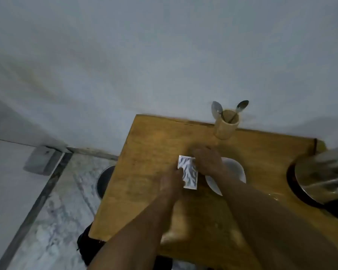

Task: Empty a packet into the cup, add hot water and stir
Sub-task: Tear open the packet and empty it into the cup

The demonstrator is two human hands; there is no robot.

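A small silvery packet (188, 171) with dark stripes is held over the wooden table (144, 191), just left of a white cup (236, 168). My left hand (171, 182) pinches the packet's lower left edge. My right hand (208, 161) grips its upper right corner and hides part of the cup. The cup's inside is mostly hidden by my right wrist. The picture is blurred.
A wooden holder (225, 125) with two metal spoons (217, 109) stands at the table's far edge by the wall. A steel kettle or pot (324, 172) on a dark base sits at the right edge. Marble floor and a dark round object (103, 181) lie to the left.
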